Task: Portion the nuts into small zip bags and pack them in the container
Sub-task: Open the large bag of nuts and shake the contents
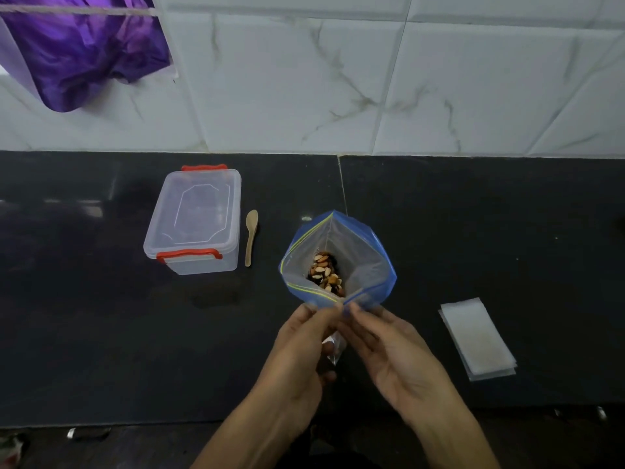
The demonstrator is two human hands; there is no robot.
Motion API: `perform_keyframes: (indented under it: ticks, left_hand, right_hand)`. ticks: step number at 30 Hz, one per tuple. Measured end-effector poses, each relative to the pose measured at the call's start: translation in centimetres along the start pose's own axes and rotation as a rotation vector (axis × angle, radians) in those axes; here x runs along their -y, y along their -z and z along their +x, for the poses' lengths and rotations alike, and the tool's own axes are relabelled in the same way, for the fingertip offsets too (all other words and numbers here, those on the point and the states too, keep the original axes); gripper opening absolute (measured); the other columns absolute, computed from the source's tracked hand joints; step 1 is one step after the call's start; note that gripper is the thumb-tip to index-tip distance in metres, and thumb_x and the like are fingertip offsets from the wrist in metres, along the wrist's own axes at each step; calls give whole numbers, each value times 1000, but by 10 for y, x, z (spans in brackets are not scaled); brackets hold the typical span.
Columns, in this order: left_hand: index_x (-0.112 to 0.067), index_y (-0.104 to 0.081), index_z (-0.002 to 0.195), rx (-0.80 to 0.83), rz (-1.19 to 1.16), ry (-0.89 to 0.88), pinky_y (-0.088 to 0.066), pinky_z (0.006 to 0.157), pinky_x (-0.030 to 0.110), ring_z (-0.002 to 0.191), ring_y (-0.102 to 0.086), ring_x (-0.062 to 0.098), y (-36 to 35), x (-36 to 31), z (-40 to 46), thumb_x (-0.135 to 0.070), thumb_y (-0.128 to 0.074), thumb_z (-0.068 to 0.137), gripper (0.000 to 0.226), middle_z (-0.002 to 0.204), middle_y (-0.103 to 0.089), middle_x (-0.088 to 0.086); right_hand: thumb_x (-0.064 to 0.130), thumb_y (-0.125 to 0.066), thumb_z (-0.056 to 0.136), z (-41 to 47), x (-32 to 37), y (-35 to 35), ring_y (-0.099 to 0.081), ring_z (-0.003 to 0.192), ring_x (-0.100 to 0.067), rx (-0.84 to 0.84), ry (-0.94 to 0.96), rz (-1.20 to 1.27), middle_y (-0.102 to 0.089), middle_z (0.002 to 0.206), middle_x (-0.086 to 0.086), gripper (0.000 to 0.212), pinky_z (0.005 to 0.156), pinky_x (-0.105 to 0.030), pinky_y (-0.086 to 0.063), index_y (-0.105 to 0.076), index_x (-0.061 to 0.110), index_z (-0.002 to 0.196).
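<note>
Two surfaces filled the view: a wall (439, 79) of white tiles veined with grey, and below it a dark, glossy stone table (473, 231) with a thin seam running away from the viewer near its middle. A purple cloth (84, 55) hung over a line in the upper left corner, against the wall.

On the table, left of centre, stood a clear plastic container (194, 221) with its lid on and a red clip at the near and far ends. Just to its right, apart from it, lay a small wooden spoon (251, 236), bowl end pointing toward the wall.

Near the middle, a large zip bag (368, 262) with a blue rim stood open, its mouth spread wide toward the camera. A heap of mixed nuts (326, 275) sat at its bottom.

At the near edge of that bag's mouth, both hands met. The left hand (301, 346) pinched the rim between thumb and fingertips, its other fingers curled round a bit of clear plastic below; what that plastic belonged to was not clear. The right hand (389, 350) pinched the same rim from the other side, its remaining fingers loosely extended.

Well to the right lay a flat stack of small clear zip bags (477, 336), resting on the table near its front edge.
</note>
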State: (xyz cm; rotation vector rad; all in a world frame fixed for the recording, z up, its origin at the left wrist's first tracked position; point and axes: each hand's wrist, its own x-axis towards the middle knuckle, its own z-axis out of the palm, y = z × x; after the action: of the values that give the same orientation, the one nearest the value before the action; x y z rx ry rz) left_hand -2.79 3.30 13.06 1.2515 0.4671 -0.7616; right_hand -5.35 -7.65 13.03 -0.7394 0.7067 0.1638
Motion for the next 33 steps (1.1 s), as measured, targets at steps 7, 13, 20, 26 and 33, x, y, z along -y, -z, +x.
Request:
perform_keyframes:
  ticks: [7,13,20,26,33]
  left_hand:
    - [-19,-55,71,-81,-118,60,-26,53,26,39,-42,4,-5,-1,2,-9,-48,86,19,47,-47,-6]
    - [-17,-65,99,-89,-9,-13,-35,70,33,87,-57,13,5,-4,6,-35,-58,84,25,93,-69,-3]
    - [-17,-62,105,-104,76,-52,-36,65,29,85,-53,15,13,-3,14,-32,-49,94,22,98,-64,2]
    - [-23,-52,106,-261,344,-495,-54,83,36,92,-61,11,30,-15,25,-26,-59,88,19,101,-59,-2]
    - [-19,-63,89,-94,351,-483,-55,67,21,77,-69,8,34,-27,35,-17,-53,92,11,80,-71,-1]
  right_hand:
    - [-4,-48,78,8,-1,1,-66,98,-34,-24,-135,238,-67,104,-28,33,82,-42,-56,-62,-6,108]
    - [19,-53,90,6,7,6,-71,82,-25,-47,63,-106,-73,89,-17,20,72,-33,-52,-65,4,95]
    - [33,-34,99,14,2,10,-71,75,-19,-109,64,-310,-74,81,-8,35,66,-31,-51,-61,12,97]
    - [34,-53,90,26,13,20,-61,87,-11,-404,587,-938,-58,92,7,25,77,-35,-54,-50,25,113]
    - [15,-47,96,33,29,8,-66,75,-11,-129,299,-667,-68,77,0,20,66,-25,-52,-66,16,90]
